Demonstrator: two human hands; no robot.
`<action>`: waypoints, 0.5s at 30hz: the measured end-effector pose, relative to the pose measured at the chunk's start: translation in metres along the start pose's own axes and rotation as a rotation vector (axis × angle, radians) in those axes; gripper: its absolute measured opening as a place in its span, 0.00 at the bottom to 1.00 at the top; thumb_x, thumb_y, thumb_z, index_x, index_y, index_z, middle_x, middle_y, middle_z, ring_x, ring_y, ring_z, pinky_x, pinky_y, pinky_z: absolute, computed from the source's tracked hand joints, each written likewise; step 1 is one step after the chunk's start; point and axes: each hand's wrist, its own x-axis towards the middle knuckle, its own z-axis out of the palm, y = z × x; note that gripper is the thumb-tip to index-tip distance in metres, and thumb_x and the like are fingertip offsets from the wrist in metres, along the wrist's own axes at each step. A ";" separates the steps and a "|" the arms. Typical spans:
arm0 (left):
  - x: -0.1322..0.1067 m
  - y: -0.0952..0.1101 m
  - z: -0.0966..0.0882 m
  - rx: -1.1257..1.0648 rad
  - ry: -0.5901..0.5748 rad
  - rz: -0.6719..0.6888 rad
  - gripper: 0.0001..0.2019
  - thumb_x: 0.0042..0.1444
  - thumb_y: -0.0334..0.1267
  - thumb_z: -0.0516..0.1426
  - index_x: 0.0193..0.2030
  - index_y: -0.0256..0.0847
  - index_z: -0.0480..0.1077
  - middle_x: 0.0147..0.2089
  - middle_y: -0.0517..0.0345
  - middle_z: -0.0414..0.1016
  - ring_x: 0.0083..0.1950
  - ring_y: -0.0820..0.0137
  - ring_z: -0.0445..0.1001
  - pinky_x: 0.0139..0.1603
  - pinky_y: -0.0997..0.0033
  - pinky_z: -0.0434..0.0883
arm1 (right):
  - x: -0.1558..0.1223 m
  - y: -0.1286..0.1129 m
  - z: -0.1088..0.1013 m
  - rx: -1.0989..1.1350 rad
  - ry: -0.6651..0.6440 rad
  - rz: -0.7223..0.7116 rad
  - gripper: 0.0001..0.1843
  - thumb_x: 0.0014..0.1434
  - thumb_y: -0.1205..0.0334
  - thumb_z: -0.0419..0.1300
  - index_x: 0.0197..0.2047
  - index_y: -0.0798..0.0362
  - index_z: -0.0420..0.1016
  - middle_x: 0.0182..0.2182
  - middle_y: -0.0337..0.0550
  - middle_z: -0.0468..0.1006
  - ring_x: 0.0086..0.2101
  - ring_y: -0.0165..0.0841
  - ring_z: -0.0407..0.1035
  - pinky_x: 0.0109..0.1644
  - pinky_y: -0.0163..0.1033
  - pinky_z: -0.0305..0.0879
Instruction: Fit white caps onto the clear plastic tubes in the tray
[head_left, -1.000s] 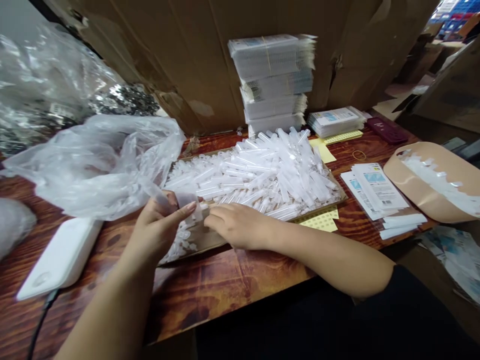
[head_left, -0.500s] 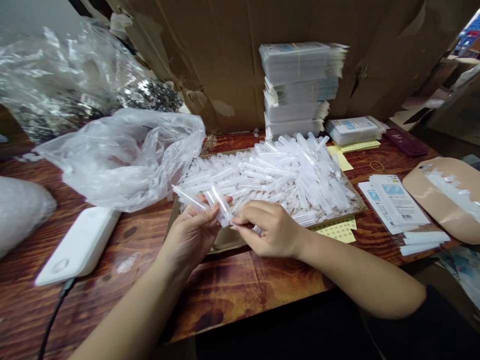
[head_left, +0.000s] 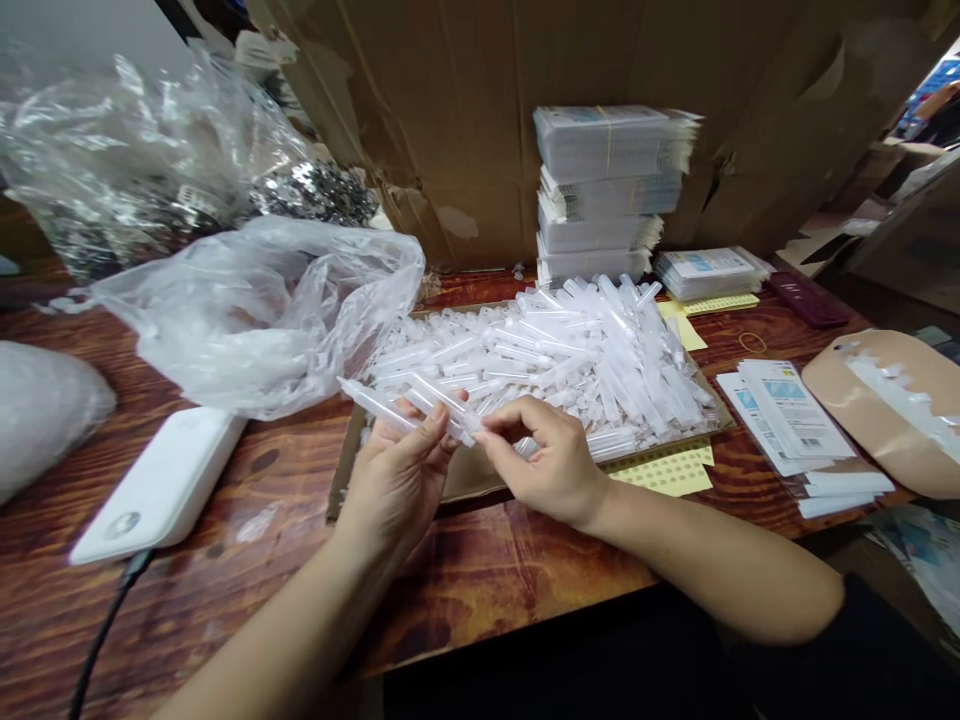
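- Your left hand [head_left: 397, 475] is closed around a small bundle of clear plastic tubes [head_left: 409, 400], thumb on top, the tubes fanning out to the left and lying nearly level just above the near left corner of the cardboard tray [head_left: 465, 478].
- Your right hand [head_left: 544, 460] meets that bundle at its right end, thumb and forefinger pinched narrow on the tip of one tube; whether it also holds another in the palm you cannot tell.
- Both hands hover near the front edge of the wooden table [head_left: 480, 570], roughly at its middle.
- The tray sits at the table's centre and carries the big heap of tubes [head_left: 570, 360], piled highest toward its right end.
- A crumpled clear bag [head_left: 255, 310] lies just left of the tray, touching its far left corner.
- A white flat device [head_left: 161, 485] with a dark cable rests near the left front edge.
- Yellow sticker sheets [head_left: 667, 470] poke out from under the tray's near right corner.
- A stack of banded packets [head_left: 607, 190] stands at the back edge against the cardboard wall [head_left: 480, 110].
- Printed pouches [head_left: 787, 410] lie toward the right edge, beside a tan tray [head_left: 847, 400] with white strips.
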 end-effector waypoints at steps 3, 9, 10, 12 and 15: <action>-0.002 0.001 0.004 -0.003 0.032 0.052 0.26 0.21 0.34 0.81 0.29 0.38 0.76 0.34 0.59 0.83 0.32 0.76 0.78 0.30 0.84 0.76 | -0.002 0.005 0.005 0.214 -0.011 0.318 0.10 0.60 0.58 0.66 0.42 0.53 0.79 0.31 0.39 0.82 0.30 0.29 0.77 0.34 0.33 0.75; 0.001 0.000 0.000 0.125 -0.044 0.094 0.26 0.28 0.40 0.81 0.35 0.37 0.79 0.35 0.59 0.82 0.33 0.75 0.77 0.32 0.83 0.76 | 0.007 0.014 0.007 0.518 -0.036 0.638 0.16 0.55 0.53 0.71 0.43 0.54 0.80 0.28 0.36 0.81 0.29 0.28 0.78 0.37 0.35 0.79; 0.001 -0.001 -0.002 0.169 -0.048 0.090 0.26 0.29 0.41 0.81 0.35 0.37 0.79 0.35 0.59 0.82 0.34 0.75 0.77 0.33 0.83 0.75 | 0.009 0.015 0.007 0.526 -0.039 0.660 0.16 0.55 0.53 0.71 0.43 0.54 0.80 0.28 0.35 0.81 0.29 0.28 0.78 0.38 0.35 0.79; 0.002 -0.001 -0.005 0.259 -0.027 0.067 0.27 0.29 0.44 0.80 0.36 0.37 0.80 0.36 0.58 0.82 0.37 0.72 0.78 0.37 0.82 0.77 | 0.012 0.018 0.007 0.518 -0.047 0.698 0.15 0.55 0.54 0.72 0.41 0.53 0.81 0.27 0.34 0.81 0.29 0.27 0.77 0.39 0.34 0.79; 0.005 0.001 -0.011 0.405 -0.030 0.078 0.22 0.34 0.50 0.78 0.32 0.41 0.79 0.35 0.58 0.83 0.36 0.69 0.78 0.35 0.79 0.78 | 0.017 0.021 0.005 0.470 -0.078 0.718 0.12 0.57 0.56 0.72 0.41 0.53 0.81 0.28 0.35 0.81 0.28 0.25 0.76 0.37 0.31 0.77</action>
